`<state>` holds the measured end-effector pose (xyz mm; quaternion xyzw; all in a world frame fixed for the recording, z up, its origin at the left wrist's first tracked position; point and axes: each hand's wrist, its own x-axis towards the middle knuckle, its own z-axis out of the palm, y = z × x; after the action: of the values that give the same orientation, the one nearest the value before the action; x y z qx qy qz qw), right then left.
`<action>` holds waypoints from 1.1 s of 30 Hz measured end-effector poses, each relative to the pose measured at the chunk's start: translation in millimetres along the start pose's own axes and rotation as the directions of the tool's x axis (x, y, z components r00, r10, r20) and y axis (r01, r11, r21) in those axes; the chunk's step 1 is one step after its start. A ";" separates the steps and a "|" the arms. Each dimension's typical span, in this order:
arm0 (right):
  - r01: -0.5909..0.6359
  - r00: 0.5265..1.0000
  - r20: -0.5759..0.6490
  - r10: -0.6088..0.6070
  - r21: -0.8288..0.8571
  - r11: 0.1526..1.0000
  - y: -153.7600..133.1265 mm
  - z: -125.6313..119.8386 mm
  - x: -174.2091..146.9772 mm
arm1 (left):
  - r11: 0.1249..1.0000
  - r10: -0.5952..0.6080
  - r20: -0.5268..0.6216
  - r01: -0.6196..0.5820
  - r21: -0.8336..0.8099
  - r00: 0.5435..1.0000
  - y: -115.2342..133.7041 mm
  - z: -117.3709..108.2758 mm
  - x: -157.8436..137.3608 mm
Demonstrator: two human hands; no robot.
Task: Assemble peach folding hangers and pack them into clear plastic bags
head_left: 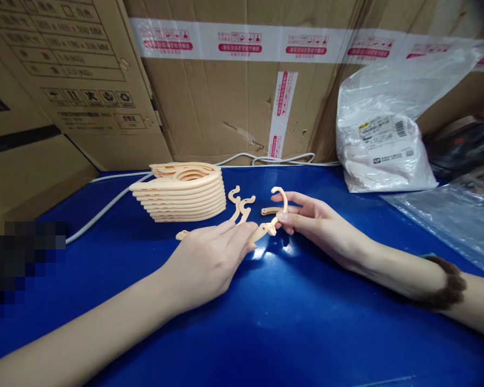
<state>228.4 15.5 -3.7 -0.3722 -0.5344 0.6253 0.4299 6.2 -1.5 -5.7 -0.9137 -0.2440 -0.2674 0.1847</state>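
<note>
My right hand (pixel 322 226) pinches a cream plastic hanger hook (pixel 285 203) between thumb and fingers, curved end up. Against the hook's lower end sits a hanger arm (pixel 261 231), gripped by my left hand (pixel 210 258) with the back of the hand toward me. Whether the two parts are locked together I cannot tell. Just beyond my left fingers lie loose cream pieces with hooked ends (pixel 246 204). One more cream piece (pixel 269 211) shows behind the right fingers, and the tip of another (pixel 182 235) sticks out left of my left hand.
A neat stack of cream folding hanger parts (pixel 181 199) stands behind my left hand on the blue tabletop (pixel 258 333). White cable (pixel 100 212) runs along the back. Cardboard boxes (pixel 226 97) wall the rear and left. A white plastic bag (pixel 383 134) and clear plastic (pixel 447 215) lie right.
</note>
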 end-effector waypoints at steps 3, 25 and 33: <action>-0.004 1.000 -0.005 0.004 -0.011 1.000 -0.4 0.7 -0.2 | 1.000 -0.005 -0.007 0.005 0.015 1.000 0.9 1.3 -0.6; 0.069 0.992 -0.096 -0.084 -0.144 0.987 -7.9 2.1 -2.0 | 0.994 -0.017 0.076 0.009 0.113 0.997 3.4 -3.6 7.3; 0.104 0.993 -0.042 -0.112 -0.161 0.981 -11.9 2.0 -6.0 | 0.988 -0.089 0.262 0.052 0.147 0.961 10.6 -21.9 18.3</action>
<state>230.3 9.9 8.4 -0.3913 -0.5910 0.5467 0.4457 16.7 -14.1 20.0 -0.9171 -0.3171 -0.1304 0.2033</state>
